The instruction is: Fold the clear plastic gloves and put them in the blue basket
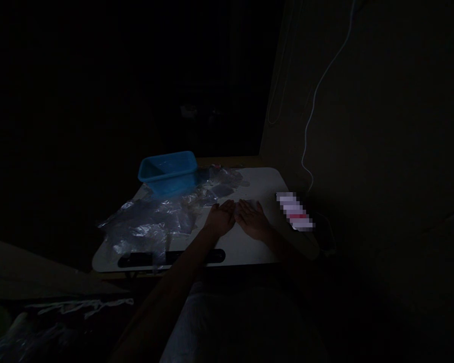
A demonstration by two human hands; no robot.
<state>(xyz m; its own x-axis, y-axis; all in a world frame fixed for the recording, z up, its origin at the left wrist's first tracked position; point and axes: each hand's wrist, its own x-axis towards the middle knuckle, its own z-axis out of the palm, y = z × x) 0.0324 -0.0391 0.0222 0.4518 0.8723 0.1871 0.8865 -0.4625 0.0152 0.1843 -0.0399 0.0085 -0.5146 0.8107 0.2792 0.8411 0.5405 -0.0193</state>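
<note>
Both hands lie side by side on a small white table (249, 252), palms down in dim light. My left hand (221, 218) rests flat with its fingers stretched forward. Beside it my right hand (252, 220) is also flat, thumb apart from the fingers. Under and just beyond the fingertips is a small clear plastic piece (245, 203), hard to make out in the dark. Crumpled clear plastic bags (147, 224) spread over the table's left half, left of my left hand.
A blue plastic basin (168, 174) stands at the back left among the plastic. A lit phone (295, 212) lies at the right edge, near a white cable (313, 101) hanging along the wall. A dark slot (147, 258) runs along the table's front. More plastic lies at lower left.
</note>
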